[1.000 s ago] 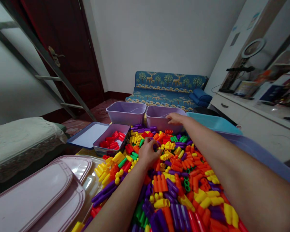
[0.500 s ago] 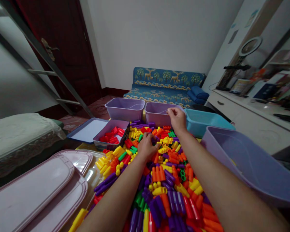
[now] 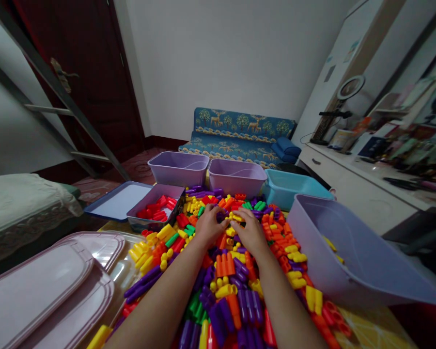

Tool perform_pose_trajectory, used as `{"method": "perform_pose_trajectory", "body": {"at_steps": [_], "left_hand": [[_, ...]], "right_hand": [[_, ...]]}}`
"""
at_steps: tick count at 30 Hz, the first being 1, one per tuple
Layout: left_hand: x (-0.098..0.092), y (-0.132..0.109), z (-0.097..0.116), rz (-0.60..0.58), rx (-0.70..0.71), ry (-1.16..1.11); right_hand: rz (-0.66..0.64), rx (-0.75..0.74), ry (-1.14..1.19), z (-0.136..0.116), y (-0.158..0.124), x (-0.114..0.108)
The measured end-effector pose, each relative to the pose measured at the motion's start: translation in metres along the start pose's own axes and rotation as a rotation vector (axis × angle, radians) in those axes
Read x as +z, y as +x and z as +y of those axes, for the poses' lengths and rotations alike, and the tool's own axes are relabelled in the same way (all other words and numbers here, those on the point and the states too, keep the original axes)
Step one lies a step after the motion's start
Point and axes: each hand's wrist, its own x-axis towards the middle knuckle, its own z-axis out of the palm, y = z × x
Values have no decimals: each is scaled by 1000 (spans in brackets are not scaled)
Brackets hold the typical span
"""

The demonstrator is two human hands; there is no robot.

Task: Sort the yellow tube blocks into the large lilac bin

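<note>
Resting among plastic pieces (image 3: 225, 265); fingers (image 3: 246, 214) bent

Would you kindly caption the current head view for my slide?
Left hand and right hand close together over colorful plastic pieces, near lilac tubs and a turquoise tub.

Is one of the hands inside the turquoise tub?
No, the left hand and right hand are both at the colourful toy pieces.

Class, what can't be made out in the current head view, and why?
All in the head view:
- Left hand: its grip, hidden by the hand itself.
- Far middle purple bin: its floor, behind its front wall.
- Plastic pieces: near end, cut by bottom edge.
- Dresser-top items: blurred, too small.
</note>
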Motion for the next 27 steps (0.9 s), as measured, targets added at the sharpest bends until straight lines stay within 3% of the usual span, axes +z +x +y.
{"method": "perform_pose_trajectory", "body": {"at_steps": [8,15,20,23,27], "left_hand": [[1,1,-3,-30,20,-7],[5,7,-15,24,147,-105],[3,8,-13,87,185,-176],[3,7,-8,79,244,-217],[1,3,-3,37,300,-183]], "right_hand": [[156,93,183,-1,-1,-2],[167,134,266,2,-1,-2],[157,93,355,7,0,3],[106,75,439,6,0,7],[83,89,382,-2,1,3]]}}
